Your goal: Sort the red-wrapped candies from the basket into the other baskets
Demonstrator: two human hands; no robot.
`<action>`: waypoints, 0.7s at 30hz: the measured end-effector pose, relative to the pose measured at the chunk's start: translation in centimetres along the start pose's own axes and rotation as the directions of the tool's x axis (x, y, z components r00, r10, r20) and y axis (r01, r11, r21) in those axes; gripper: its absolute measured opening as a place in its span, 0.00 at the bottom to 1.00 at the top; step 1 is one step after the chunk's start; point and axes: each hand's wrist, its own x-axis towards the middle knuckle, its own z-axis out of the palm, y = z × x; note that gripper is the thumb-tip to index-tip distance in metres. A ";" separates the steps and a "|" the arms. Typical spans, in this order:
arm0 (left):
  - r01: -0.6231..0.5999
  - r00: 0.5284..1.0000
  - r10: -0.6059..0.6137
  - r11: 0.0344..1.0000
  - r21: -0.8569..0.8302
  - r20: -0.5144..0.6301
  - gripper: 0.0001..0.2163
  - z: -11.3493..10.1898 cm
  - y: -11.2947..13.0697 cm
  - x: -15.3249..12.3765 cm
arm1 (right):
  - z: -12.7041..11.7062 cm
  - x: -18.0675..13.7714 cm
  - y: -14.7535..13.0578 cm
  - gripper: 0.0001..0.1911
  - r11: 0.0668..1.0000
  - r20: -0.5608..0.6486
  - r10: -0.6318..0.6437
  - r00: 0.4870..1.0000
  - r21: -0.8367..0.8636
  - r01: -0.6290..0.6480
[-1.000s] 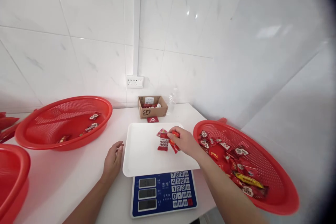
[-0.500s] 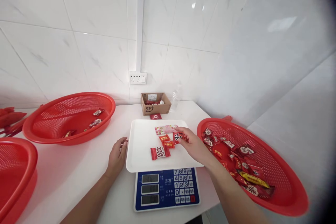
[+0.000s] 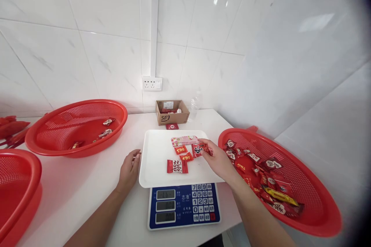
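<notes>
White weighing tray: (image 3: 155, 175) sits on the 志准 electronic scale (image 3: 185, 209); all places below are taken from this tray.
Right hand: (image 3: 216, 159) over the tray's right half, thumb and forefinger part-open around the right end of a red candy packet (image 3: 198, 149) with a dark character; whether it is pinched or merely touched, I cannot tell.
Left hand: (image 3: 130, 168) just beside the tray's left edge, fingers loosely curled, no visible object held; contact with the edge cannot be told.
囍 candy packet: (image 3: 177, 166) on the tray, nearest its front.
Two small orange-red sweets: (image 3: 181, 149) on the tray, behind the 囍 packet; yellow lettering too small to read.
Pink-and-white wrapped sweet: (image 3: 184, 141) on the tray, toward its back.
Displays: in front of the tray, the top one seemingly "-Lb-", the lower two faint.
Keypad: (image 3: 203, 202) right of the displays, digits 0–9, one red key.
SF carton: (image 3: 174, 119) behind the tray.
Red mesh basket: (image 3: 319, 208) right of the tray, holding mixed wrapped sweets, one yellow.
</notes>
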 end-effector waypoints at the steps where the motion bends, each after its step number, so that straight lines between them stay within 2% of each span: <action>1: 0.001 1.000 -0.001 1.000 0.000 0.001 0.21 0.0 0.0 0.0 | 0.1 0.1 0.0 0.24 1.000 -0.026 0.001 1.000 -0.024 -0.001; 4: 0.003 1.000 -0.003 1.000 0.001 0.002 0.21 0.0 0.0 0.0 | 0.8 0.2 -0.6 0.22 0.981 -0.074 -0.075 0.994 -0.186 0.060; 7: 0.000 1.000 0.000 1.000 0.004 -0.003 0.21 0.0 0.1 0.0 | 1.9 -0.1 -1.8 0.18 0.926 0.086 -0.213 0.973 -0.302 0.229; 10: -0.004 1.000 0.004 1.000 0.009 -0.012 0.20 0.0 0.2 -0.1 | 3.1 -0.5 -2.8 0.16 0.908 0.228 -0.250 0.941 -0.283 0.310; 16: -0.005 1.000 0.005 1.000 0.008 -0.003 0.20 0.0 0.1 0.0 | 3.1 -1.0 -3.0 0.16 0.906 0.268 -0.175 0.947 -0.333 0.262; 21: -0.003 1.000 0.003 1.000 0.000 0.015 0.20 0.0 0.3 0.0 | 2.2 -1.2 -3.3 0.09 0.923 0.248 -0.077 0.966 -0.349 0.164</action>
